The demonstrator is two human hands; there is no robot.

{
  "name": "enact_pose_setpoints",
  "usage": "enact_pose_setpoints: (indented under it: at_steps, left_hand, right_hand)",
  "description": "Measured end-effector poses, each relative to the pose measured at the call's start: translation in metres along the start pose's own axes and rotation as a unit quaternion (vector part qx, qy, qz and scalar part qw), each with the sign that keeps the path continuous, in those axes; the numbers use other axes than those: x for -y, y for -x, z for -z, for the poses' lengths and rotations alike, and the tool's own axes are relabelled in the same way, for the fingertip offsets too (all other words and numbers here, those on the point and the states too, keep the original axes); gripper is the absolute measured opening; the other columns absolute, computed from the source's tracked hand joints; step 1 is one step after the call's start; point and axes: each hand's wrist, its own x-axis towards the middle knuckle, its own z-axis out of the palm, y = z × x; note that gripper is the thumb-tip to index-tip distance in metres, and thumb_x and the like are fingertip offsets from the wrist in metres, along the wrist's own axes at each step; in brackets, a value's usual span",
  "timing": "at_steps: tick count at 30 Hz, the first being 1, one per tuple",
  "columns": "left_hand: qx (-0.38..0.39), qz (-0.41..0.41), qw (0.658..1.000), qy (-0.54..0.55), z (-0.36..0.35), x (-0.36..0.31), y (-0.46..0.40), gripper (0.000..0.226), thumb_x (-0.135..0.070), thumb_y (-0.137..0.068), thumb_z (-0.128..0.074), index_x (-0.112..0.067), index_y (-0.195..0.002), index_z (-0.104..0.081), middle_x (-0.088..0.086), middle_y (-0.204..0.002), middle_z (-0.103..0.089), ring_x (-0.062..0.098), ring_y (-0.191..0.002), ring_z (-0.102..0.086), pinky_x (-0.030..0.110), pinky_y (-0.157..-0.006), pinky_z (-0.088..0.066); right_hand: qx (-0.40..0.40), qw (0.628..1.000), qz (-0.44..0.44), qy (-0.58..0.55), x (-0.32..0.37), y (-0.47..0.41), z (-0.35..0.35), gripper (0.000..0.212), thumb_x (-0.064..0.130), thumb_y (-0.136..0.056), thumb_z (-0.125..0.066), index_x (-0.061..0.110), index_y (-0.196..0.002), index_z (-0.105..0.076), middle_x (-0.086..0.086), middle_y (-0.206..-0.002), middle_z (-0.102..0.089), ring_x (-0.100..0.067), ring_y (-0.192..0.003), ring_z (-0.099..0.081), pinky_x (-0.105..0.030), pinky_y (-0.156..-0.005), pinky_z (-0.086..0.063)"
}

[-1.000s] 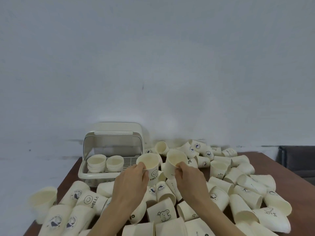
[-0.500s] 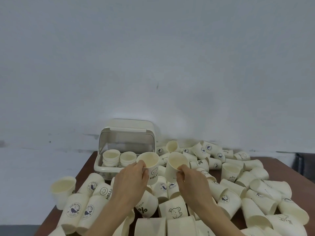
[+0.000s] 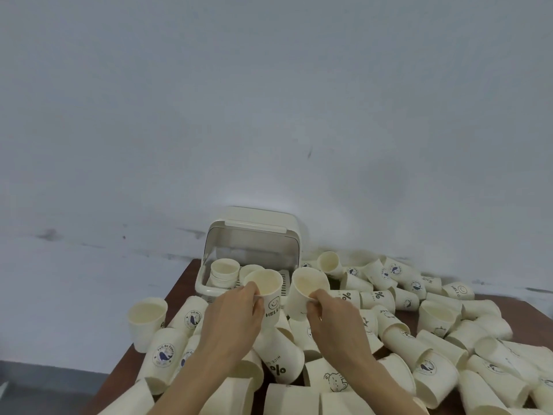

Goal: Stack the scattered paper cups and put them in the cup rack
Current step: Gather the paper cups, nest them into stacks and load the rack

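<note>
We hold two light, thin-walled paper cups above the pile, our left hand (image 3: 236, 313) pinching the HELLO cup (image 3: 266, 295) and our right hand (image 3: 335, 316) the plain cup (image 3: 303, 295) at three o'clock of it, fingers near the rims where the paper seems stiffest.

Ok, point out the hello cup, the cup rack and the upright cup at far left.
hello cup (image 3: 273, 305): head view, printed side wall.
cup rack (image 3: 254, 217): head view, raised lid top.
upright cup (image 3: 146, 327): head view, outer wall.

Cup rack (image 3: 206, 287) just behind held cups (image 3: 264, 287), two stacks (image 3: 225, 272) inside, loose cups (image 3: 443, 363) right and below
</note>
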Motion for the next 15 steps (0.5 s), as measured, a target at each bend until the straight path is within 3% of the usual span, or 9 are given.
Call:
enact_pose_setpoints:
  at_steps: [6,12,15]
  left_hand:
    - [-0.001,0.027,1.000,0.007,0.005,0.017,-0.002,0.018,-0.037,-0.097,-0.040,-0.026,-0.092,-0.052,-0.012,-0.083,-0.061,0.012,-0.076,-0.059,0.034,-0.071,-0.050]
    - [-0.012,0.039,0.999,-0.009,0.013,0.032,-0.005,0.019,-0.036,-0.098,-0.039,-0.024,-0.093,-0.053,-0.010,-0.082,-0.060,0.013,-0.077,-0.054,0.029,-0.064,-0.042]
    - [-0.026,0.051,0.998,-0.011,0.017,0.041,-0.008,0.021,-0.036,-0.098,-0.038,-0.023,-0.093,-0.054,-0.010,-0.082,-0.061,0.013,-0.077,-0.056,0.029,-0.065,-0.042]
  right_hand:
    - [0.012,1.000,-0.012,0.000,0.017,-0.023,-0.019,0.026,0.033,-0.098,-0.033,0.021,-0.091,-0.055,0.004,-0.073,-0.060,-0.018,-0.071,-0.056,-0.039,-0.068,-0.050]
    - [0.025,1.000,0.003,0.001,0.043,-0.059,-0.035,0.029,0.025,-0.100,-0.032,0.013,-0.098,-0.058,-0.001,-0.080,-0.063,-0.022,-0.077,-0.052,-0.035,-0.064,-0.040]
    - [0.027,1.000,0.005,-0.003,0.052,-0.078,-0.048,0.029,0.024,-0.100,-0.032,0.012,-0.101,-0.059,-0.004,-0.083,-0.063,-0.025,-0.079,-0.056,-0.037,-0.066,-0.045]
